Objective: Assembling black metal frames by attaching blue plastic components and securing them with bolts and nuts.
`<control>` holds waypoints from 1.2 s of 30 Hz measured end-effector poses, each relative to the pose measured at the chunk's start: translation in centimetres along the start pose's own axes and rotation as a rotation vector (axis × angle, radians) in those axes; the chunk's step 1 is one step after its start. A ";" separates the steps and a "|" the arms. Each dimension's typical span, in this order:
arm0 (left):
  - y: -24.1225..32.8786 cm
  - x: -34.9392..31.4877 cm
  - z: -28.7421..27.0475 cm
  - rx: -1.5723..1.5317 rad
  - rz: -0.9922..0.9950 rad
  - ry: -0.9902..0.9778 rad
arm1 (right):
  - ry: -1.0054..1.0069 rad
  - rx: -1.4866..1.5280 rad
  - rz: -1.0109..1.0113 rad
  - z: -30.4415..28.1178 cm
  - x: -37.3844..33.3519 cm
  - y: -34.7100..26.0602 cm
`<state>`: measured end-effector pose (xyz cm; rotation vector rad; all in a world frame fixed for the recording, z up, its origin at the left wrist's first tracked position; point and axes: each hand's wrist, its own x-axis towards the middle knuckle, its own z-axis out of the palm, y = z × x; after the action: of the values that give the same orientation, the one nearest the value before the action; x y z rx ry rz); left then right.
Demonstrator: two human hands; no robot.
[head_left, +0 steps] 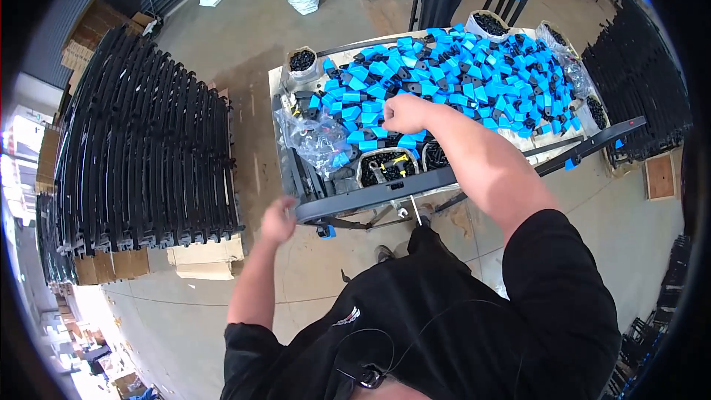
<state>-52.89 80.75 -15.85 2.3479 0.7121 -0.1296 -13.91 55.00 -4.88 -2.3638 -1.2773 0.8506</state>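
Table [275,80] stands in the middle, bearing a wide heap of blue and black parts [459,78], and a long black bar [348,201] passes along its near side. Well apart from each other are the right hand [405,114], curled at the near part of the heap, and the left hand [278,221], just beside the left end of the bar; whether either one grips something, I cannot tell.

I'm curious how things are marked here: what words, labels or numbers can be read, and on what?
No text reads clearly.
Black shirt: small chest print, too small to read.
Long dark bar: tiny reddish mark near its right end, too small to call lettering.
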 end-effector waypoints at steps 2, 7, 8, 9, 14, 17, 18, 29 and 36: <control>3.1 4.7 -1.9 0.016 0.098 0.114 | -0.125 -0.059 0.089 0.1 -0.2 0.6; 6.0 17.7 0.8 0.163 0.421 0.207 | -0.154 -0.020 0.095 -0.2 -0.9 -0.2; 4.4 20.0 2.3 0.210 0.236 0.058 | -0.182 -0.003 0.095 0.0 -0.4 -0.1; 5.1 21.6 3.3 0.259 0.077 -0.110 | -0.157 -0.001 0.088 0.1 -0.6 0.6; 9.3 23.4 4.8 0.342 0.076 -0.313 | -0.118 -0.030 0.018 0.2 -0.8 1.9; 8.2 23.8 4.8 0.372 0.064 -0.329 | -0.203 -0.008 0.097 -0.3 -0.6 0.4; 8.3 24.1 5.1 0.378 0.072 -0.335 | -0.197 0.000 0.105 -0.2 -0.5 0.7; 8.7 23.7 6.4 0.469 0.125 -0.290 | -0.192 -0.047 0.096 -0.3 -0.8 0.5; 8.9 21.2 4.4 0.255 0.195 -0.126 | -0.147 -0.029 0.089 -0.3 -0.6 0.9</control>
<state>-29.86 82.14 -19.92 2.6097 0.4229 -0.2947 -13.41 53.98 -4.97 -2.4354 -1.2548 1.0579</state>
